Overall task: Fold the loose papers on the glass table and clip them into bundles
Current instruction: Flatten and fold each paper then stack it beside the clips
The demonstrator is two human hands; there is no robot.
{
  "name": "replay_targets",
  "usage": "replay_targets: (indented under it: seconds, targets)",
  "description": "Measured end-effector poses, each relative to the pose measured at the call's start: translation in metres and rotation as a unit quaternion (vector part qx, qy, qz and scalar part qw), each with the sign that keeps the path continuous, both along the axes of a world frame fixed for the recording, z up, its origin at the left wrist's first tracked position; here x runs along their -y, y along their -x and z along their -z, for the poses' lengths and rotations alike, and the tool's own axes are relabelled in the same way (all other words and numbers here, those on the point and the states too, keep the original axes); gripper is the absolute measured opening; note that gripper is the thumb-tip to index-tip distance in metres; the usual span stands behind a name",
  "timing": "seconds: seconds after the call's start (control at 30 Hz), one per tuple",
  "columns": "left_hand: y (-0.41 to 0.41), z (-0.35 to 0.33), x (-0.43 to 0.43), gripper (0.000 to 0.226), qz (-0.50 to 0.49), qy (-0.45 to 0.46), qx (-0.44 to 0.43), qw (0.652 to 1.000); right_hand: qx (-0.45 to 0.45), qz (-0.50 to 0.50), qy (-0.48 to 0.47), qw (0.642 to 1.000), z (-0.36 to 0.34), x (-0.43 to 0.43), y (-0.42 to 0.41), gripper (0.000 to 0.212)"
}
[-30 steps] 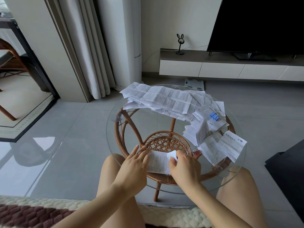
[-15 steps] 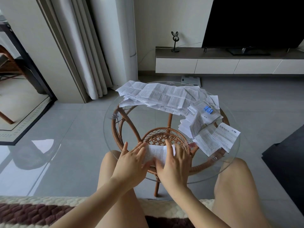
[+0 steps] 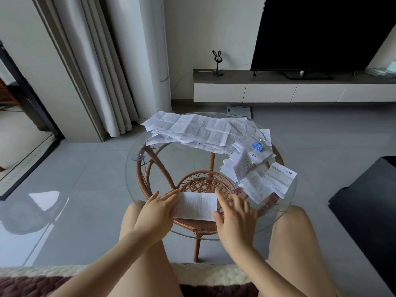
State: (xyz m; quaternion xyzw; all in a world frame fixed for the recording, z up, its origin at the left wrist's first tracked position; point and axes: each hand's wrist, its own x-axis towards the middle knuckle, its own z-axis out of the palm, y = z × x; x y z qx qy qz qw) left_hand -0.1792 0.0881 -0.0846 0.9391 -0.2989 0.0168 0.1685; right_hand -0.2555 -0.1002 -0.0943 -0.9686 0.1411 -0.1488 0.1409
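Note:
A folded white paper (image 3: 196, 205) lies flat at the near edge of the round glass table (image 3: 137, 181). My left hand (image 3: 157, 210) presses its left end with straight fingers. My right hand (image 3: 235, 213) rests flat at its right end, fingers spread. A pile of loose unfolded papers (image 3: 199, 130) covers the far side of the table. Folded papers (image 3: 263, 183) lie at the right, with blue binder clips (image 3: 257, 145) on a sheet behind them. A pink clip (image 3: 237, 190) sits just beyond my right fingers.
The glass top sits on a wicker frame (image 3: 203, 183). My bare knees flank the table's near edge. A TV cabinet (image 3: 293, 91) runs along the back wall, curtains (image 3: 102, 67) hang at the left, and a dark object (image 3: 368, 200) lies on the floor at the right.
My hands have slid apart along the folded paper, left hand leftward and right hand rightward, so more of the paper shows between them. The camera has tilted slightly.

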Motion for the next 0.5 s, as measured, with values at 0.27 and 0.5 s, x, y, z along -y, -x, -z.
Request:
replay_targets:
  seconds: [0.27, 0.5]
  targets:
    - [-0.044, -0.037, 0.018, 0.053, 0.020, -0.128, -0.152, 0.980, -0.229, -0.104, -0.062, 0.966, -0.051, 0.010, -0.046, 0.068]
    - [-0.061, -0.037, 0.025, 0.047, 0.038, -0.149, -0.192, 0.969, -0.223, -0.121, -0.042, 0.966, -0.057, 0.005, -0.050, 0.044]
